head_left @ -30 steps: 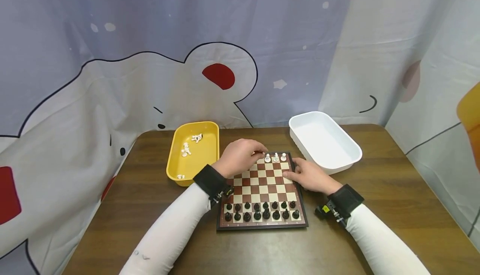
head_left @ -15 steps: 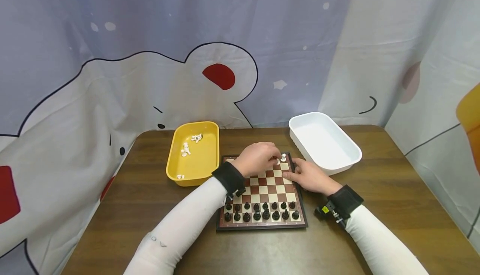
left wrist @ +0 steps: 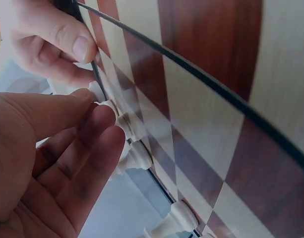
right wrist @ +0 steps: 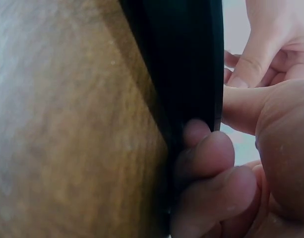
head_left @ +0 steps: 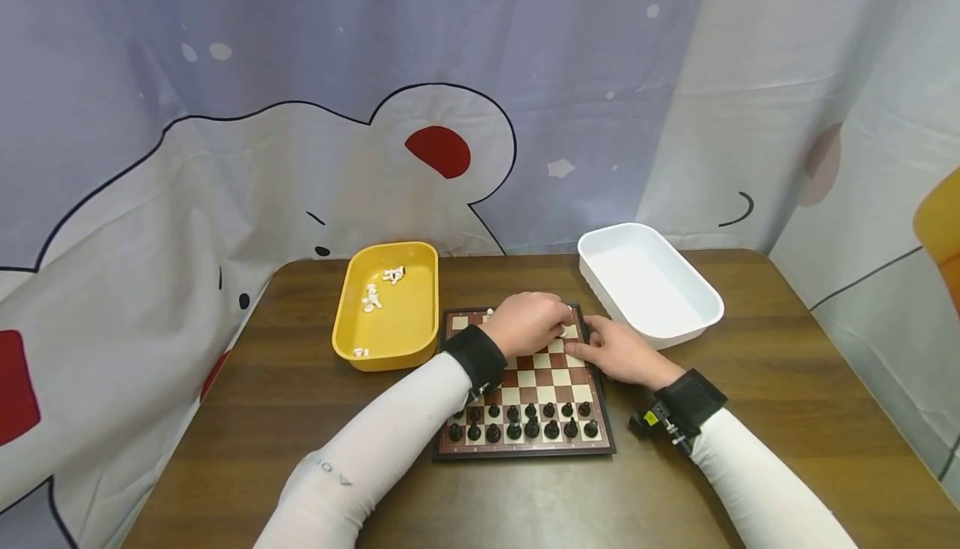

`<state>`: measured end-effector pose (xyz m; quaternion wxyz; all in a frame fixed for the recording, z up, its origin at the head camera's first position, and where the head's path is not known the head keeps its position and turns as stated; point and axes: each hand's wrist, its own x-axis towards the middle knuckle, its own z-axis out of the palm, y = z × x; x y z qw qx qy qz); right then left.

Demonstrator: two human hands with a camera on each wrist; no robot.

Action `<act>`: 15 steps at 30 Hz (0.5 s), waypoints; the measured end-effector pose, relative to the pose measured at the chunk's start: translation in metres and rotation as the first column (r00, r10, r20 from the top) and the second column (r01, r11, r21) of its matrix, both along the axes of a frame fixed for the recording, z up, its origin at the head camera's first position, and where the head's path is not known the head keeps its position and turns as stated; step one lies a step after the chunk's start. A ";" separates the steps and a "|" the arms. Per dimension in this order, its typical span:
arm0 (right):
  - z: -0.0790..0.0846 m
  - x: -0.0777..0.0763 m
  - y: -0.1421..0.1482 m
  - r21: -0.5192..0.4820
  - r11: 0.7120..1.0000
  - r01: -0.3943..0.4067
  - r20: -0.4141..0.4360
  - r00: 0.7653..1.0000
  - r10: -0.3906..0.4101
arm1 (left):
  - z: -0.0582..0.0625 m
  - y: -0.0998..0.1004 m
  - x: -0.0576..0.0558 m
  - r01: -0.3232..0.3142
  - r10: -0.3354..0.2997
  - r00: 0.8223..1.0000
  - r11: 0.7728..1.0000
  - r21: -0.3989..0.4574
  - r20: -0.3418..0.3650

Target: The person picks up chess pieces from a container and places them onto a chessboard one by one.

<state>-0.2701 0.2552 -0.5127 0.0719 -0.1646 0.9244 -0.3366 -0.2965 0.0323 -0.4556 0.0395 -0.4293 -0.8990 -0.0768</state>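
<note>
My left hand (head_left: pixel 527 323) is over the far right part of the brown-and-cream chessboard (head_left: pixel 553 378). Its thumb and forefinger pinch a small white chess piece (left wrist: pixel 96 91) at the board's surface; the fingers hide most of it. More white chess pieces (left wrist: pixel 137 155) stand along that far edge, mostly covered by the hand in the head view. My right hand (head_left: pixel 624 352) grips the board's right edge, thumb on top and fingers curled against the black side (right wrist: pixel 191 74). Two rows of black chess pieces (head_left: pixel 513 430) stand at the near edge.
To the board's left, a yellow tray (head_left: pixel 341 332) contains several loose white chess pieces (head_left: pixel 372 299). A white tray (head_left: pixel 701 320) stands at the back right, close to my right hand. The wooden table (head_left: pixel 795 382) ends at a patterned curtain (head_left: pixel 570 116).
My left hand has moved right along the far row, toward my right hand, and now pinches a white chess piece there. The right hand has kept its place on the board's edge.
</note>
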 end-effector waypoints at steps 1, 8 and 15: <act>0.000 0.000 0.000 0.000 1.000 0.003 0.000 1.000 -0.003 | -0.001 0.001 0.000 -0.001 0.001 1.000 1.000 -0.006 -0.001; 0.000 0.000 0.001 -0.003 1.000 -0.008 -0.016 1.000 0.008 | -0.007 0.007 -0.003 -0.009 0.008 1.000 0.999 -0.031 -0.027; 0.003 0.002 0.001 -0.018 1.000 -0.005 -0.017 1.000 0.005 | -0.008 0.012 -0.005 -0.004 0.003 1.000 0.999 -0.047 -0.028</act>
